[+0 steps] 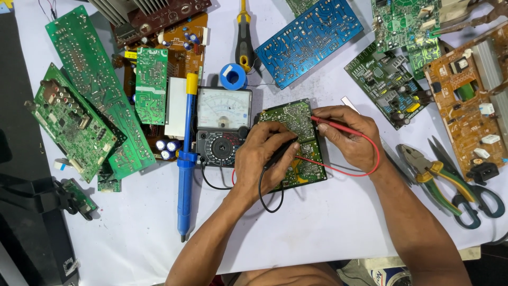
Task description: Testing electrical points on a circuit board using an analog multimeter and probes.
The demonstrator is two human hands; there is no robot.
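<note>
Board [296, 127], small and green, solder side up, lies near the middle of a white-covered table [328, 228], just right of an analogue meter [222, 127]. Left hand [262, 159] rests on the board's left half, fingers closed around a black probe [283, 151] whose tip meets the board. Right hand [346, 135] sits at the board's right edge, fingers pinched on a red probe [330, 124] laid across the upper right corner; its red lead loops round the wrist. Blue desoldering pump [185, 159] lies upright left of the meter. Blue solder reel [233, 77] sits above the meter. Green, blue and orange boards crowd the far and left edges. Pliers [428, 177] and scissors [476, 196] lie near the right edge.
</note>
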